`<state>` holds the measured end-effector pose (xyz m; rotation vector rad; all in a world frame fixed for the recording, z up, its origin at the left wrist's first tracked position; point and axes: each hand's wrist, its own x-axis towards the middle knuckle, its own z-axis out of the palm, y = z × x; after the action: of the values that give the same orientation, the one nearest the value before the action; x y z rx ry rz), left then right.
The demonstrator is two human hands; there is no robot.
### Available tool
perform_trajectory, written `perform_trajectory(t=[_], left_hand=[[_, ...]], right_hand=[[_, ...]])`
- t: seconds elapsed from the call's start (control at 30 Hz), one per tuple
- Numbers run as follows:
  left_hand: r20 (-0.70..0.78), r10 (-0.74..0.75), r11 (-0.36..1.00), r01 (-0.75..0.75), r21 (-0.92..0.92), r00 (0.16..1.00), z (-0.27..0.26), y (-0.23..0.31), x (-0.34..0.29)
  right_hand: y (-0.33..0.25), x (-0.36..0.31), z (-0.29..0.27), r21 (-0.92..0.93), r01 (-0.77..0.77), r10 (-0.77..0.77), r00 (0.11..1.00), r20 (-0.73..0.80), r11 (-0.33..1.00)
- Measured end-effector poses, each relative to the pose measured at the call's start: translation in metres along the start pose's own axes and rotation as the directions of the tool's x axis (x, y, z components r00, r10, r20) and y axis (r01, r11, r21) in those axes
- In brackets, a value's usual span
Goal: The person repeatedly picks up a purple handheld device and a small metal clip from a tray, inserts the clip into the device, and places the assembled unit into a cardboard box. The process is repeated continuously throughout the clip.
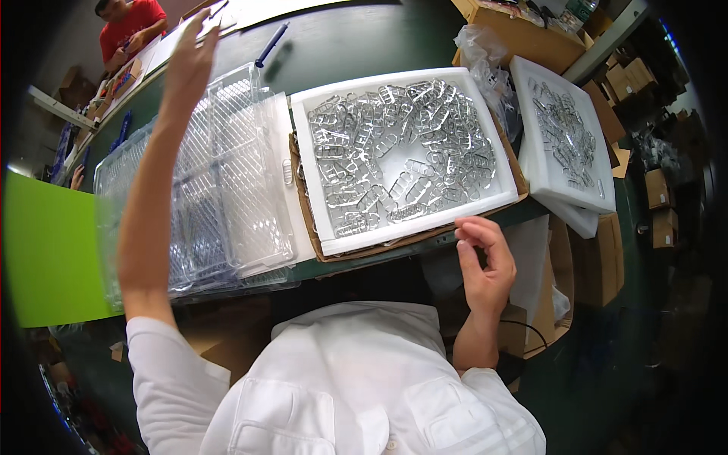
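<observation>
My left arm stretches over a stack of clear plastic trays. At its end my left hand is smeared by motion near a white sheet at the far edge of the bench; a thin dark thing shows by its fingertips, and whether it is held I cannot make out. My right hand hovers off the near right corner of a white foam box, its fingers loosely bent, thumb and fingertips apart, nothing visible between them. Silver metal clips with looped slots lie heaped inside that box around a bare patch.
A dark blue pen-shaped tool lies beyond the trays. One loose clip rests left of the box. Right stands a tilted foam tray of clips. A bright green panel is at left; a person in red sits far left.
</observation>
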<state>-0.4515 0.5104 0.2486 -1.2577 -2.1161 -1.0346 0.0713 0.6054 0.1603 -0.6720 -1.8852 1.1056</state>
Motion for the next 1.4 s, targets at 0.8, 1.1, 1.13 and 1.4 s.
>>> perform_trajectory(t=[0.8,1.1,1.13,1.4], left_hand=[[-0.020,-0.979,-0.147,0.627,0.765,-0.205,-0.442,0.153,-0.753],[0.107,-0.994,0.060,0.715,0.697,-0.021,-0.448,0.174,-0.832],[0.135,-0.991,0.108,0.670,0.734,0.012,-0.451,0.174,-0.827],[0.318,-0.934,0.355,0.484,0.800,0.161,-0.468,0.147,-0.734]], right_hand=[[0.058,0.158,0.093,-0.470,0.814,-0.169,0.545,0.821,0.341],[0.074,0.177,0.078,-0.526,0.745,-0.081,0.604,0.793,0.409],[0.086,0.179,0.072,-0.526,0.711,-0.141,0.647,0.749,0.467],[0.085,0.147,0.015,-0.387,0.107,0.067,0.910,0.410,0.916]])
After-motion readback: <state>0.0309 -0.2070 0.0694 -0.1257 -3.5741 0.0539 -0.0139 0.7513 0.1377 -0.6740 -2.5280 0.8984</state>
